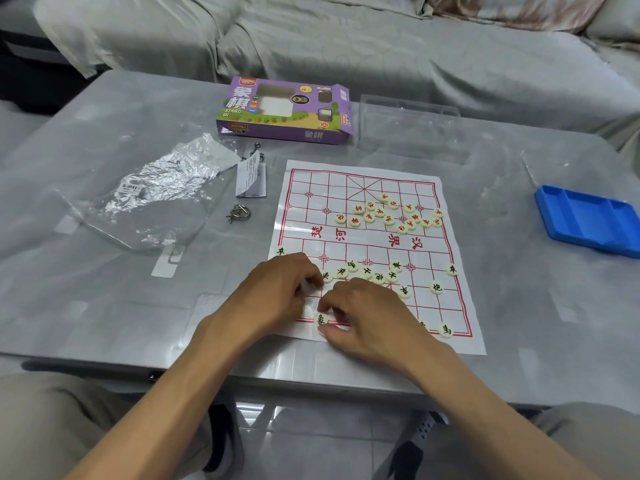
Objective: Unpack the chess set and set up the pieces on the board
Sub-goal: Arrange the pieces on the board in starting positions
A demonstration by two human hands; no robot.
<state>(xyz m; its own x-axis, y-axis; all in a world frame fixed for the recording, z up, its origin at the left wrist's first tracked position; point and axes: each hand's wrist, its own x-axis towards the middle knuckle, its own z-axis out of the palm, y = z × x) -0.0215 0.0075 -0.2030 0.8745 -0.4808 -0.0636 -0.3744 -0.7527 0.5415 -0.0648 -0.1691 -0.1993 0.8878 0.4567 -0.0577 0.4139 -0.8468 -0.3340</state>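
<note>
right hand (360, 317) pinches elephant disc (321, 319) onto board (460, 341) back row | left hand (277, 292) curled, fingertips steadying paper | red discs (391, 213) heaped, unsorted

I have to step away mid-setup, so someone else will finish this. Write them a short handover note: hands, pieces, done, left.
Right hand pinches the black-marked piece at the paper board's near edge. Left hand rests curled on the board beside it; what it holds is hidden.
Done: purple box emptied, board spread out, a few black pieces on near-side points.
Left: the red pieces lie heaped on the far half, and a black cluster sits unsorted near the river.
</note>
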